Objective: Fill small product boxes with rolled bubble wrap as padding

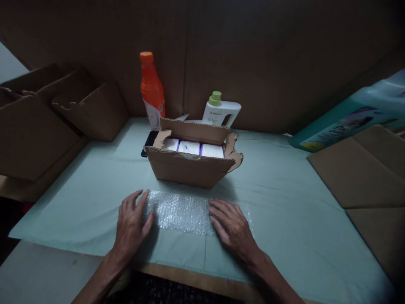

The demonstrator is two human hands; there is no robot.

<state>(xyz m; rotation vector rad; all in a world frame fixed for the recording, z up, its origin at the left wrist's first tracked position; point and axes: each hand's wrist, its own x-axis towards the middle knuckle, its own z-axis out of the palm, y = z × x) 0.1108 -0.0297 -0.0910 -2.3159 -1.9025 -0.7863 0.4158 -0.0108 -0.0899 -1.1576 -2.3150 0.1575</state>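
While bubble wrap sheet (180, 212) lies flat on tabletop (284, 219) before open cardboard box (190, 166), left hand (131, 226) and right hand (232, 226) rest on its ends, fingers (218, 211) spread, nothing gripped. White packs (189, 147) already boxed; wrap not yet placed, flaps unclosed.

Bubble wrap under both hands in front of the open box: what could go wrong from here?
1. The bubble wrap is pinned only at its ends by the flat left hand and right hand; it may slide or bunch on the green cloth.
2. The open carton stands just behind it, so a forward push could nudge it toward the orange bottle and white jug behind it.
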